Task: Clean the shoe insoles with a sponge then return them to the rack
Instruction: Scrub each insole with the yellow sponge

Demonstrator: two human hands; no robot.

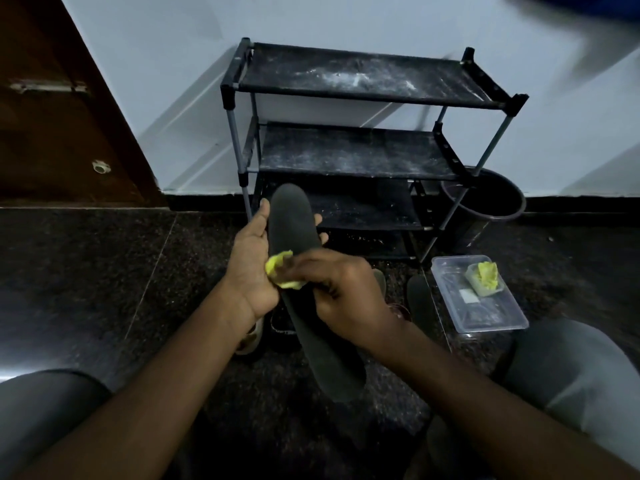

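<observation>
A long dark grey foam insole is held up in front of the black three-shelf fabric shoe rack, toe end pointing at it. The left hand cradles it from beneath, thumb along one edge and fingertips curling over the other. The right hand pinches one crumpled yellow sponge with bunched fingers and presses it on the insole's middle. A second dark insole lies on the speckled floor beside a clear rectangular plastic tub, which holds a second yellow sponge in a small cup. A pale patch inside the tub may be a label; it is too small to read. One dark round bucket stands behind the rack.
</observation>
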